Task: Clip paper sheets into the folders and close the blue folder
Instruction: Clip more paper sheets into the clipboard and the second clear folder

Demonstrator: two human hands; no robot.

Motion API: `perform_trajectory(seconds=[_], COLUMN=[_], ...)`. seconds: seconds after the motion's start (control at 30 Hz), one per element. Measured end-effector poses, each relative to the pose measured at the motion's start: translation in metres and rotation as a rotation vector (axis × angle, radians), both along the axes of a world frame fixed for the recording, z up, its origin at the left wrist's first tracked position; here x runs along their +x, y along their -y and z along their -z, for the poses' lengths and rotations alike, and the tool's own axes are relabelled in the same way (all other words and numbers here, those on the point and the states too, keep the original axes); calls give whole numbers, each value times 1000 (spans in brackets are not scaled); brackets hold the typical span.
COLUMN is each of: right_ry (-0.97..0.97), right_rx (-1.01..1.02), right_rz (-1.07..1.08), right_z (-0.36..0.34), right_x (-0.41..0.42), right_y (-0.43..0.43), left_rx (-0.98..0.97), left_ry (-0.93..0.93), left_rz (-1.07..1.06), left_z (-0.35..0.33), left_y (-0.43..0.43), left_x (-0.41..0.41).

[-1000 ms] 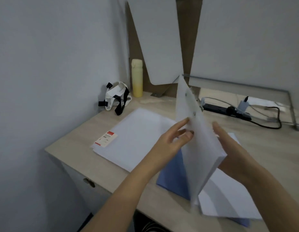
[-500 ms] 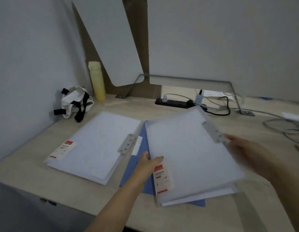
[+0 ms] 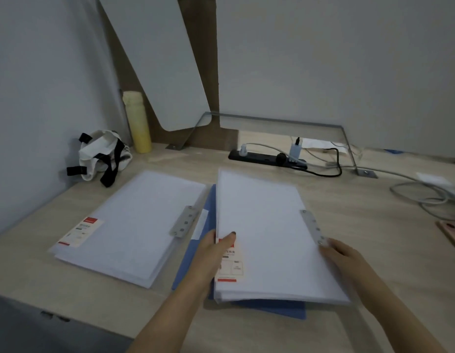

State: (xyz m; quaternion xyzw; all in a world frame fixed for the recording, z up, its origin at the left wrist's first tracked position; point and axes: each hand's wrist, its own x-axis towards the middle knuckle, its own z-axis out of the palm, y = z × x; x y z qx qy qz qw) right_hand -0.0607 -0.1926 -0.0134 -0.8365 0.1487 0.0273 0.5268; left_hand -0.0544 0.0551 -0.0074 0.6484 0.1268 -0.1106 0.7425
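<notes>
Pale wood tabletop (image 3: 336, 200) in a grey-walled corner. At centre, left hand (image 3: 216, 253) pinching the near-left edge of a translucent white folder (image 3: 262, 225), thumb on top beside its red-and-white label (image 3: 230, 263), other fingers hidden below the edge. Opposite, right hand (image 3: 342, 257) at the same folder's right edge, fingertips (image 3: 324, 248) touching it just below the metal clip strip (image 3: 311, 226); impossible to tell whether curled under the cover or merely resting on it. Cover down, paper sheets (image 3: 246, 299) visible as layered edges at the near end, long axis running away from the body.

Directly beneath, the blue folder (image 3: 193, 253), lying flat, exposed only as a band along the left side and a strip at the near edge; open or shut impossible to say. Left hand the nearer to that blue band, right over it.

Just beside, to the left, a second translucent folder (image 3: 129, 225), its own clip strip (image 3: 183, 221) facing the blue band.

Likely next need: moving the held folder clear before any closing of the blue cover.

Further out, tote bag (image 3: 101, 154), yellow bottle (image 3: 137, 121), power strip (image 3: 267, 159) along the back.
</notes>
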Motion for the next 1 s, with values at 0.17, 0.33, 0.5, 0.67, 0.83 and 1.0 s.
perform_trajectory(seconds=[0.17,0.33,0.5,0.67,0.83,1.0], right_ry=[21,32,17,-48,-72,-115], right_rx=[469,617,711,763,603,265], right_rz=[-55,-92,-19,38,14,-125], right_z=[-22,-16,-1,16,23,14], right_x=[10,27,38,45,51,63], right_y=[-40,-123,-214,-272,-291,-290], left_rx=[53,375,883,1047,940,923], left_ry=[90,155,93,-15,1,-44], left_rz=[2,-21,-9,-8,-49,-16], left_z=[-26,-43,-31,-6,12,15], left_y=[-59,-144,-221,-265,-276,-278], left_x=[15,38,67,82,81,86])
